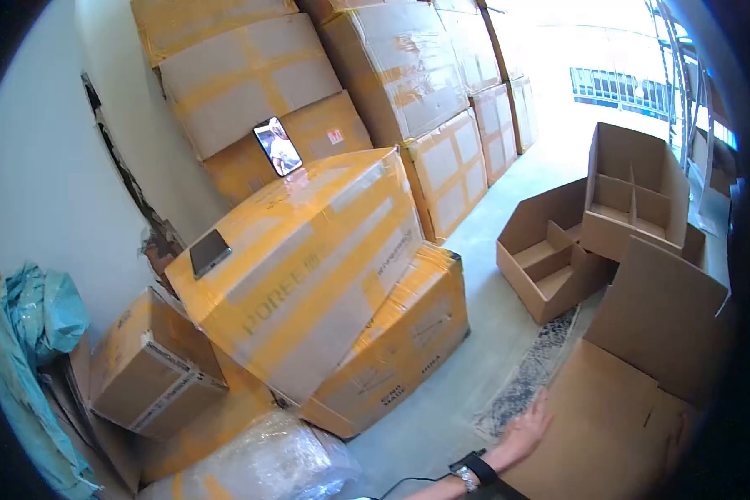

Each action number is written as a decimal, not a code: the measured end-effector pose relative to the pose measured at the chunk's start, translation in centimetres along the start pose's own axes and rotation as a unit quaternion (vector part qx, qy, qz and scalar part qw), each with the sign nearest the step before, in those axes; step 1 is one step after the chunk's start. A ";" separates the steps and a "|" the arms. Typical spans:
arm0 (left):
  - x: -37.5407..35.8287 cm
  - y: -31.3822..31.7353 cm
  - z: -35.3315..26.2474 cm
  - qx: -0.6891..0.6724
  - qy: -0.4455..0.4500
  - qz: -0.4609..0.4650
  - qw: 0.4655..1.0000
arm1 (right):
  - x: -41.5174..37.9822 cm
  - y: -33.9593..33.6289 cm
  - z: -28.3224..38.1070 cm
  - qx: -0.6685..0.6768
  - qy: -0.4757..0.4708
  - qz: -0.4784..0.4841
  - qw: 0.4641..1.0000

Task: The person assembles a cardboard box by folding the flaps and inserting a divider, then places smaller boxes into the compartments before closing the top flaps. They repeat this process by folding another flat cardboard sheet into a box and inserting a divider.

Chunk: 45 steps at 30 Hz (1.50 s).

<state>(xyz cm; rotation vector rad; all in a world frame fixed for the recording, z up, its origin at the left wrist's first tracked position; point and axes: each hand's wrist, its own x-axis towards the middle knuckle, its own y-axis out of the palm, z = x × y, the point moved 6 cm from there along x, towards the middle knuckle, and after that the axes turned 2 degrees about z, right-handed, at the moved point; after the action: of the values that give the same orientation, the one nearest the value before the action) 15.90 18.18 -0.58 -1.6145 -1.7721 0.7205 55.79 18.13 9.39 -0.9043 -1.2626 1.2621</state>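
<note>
A large flat piece of brown cardboard [600,408] with a raised flap [662,317] lies at the lower right. My left hand [527,429] rests on its left edge, fingers stretched out and close to flat. On that wrist are a metal watch [468,477] and a black strap [480,467]. At the dark right rim of the view, part of my right hand [677,437] shows by the cardboard; its fingers are too shaded to read. A slit [647,417] is cut in the cardboard near it.
Folded cardboard boxes with dividers [542,262] [633,196] stand beyond the cardboard. A patterned mat [521,383] lies on the floor. Taped cartons [308,267] are stacked at left, bearing a lit phone [277,147] and a dark phone-like object [210,253]. Plastic-wrapped bundle [267,458] sits in front.
</note>
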 end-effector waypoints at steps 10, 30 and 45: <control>0.3 2.5 1.3 -0.026 0.002 -0.026 0.999 | 2.3 -1.0 0.4 -0.050 0.105 0.033 0.993; 0.2 -1.1 -0.5 -0.054 -0.008 0.028 0.998 | 6.3 6.2 -4.8 0.101 0.285 0.070 0.951; 0.2 -1.0 -0.3 -0.055 -0.010 0.018 0.998 | 5.8 2.5 -0.1 -0.095 0.143 0.042 0.984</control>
<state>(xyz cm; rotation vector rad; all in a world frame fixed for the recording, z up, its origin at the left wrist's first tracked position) 15.47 18.28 0.43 -1.7201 -1.8308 0.6682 54.74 24.23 7.90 -1.2397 -1.1375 1.0428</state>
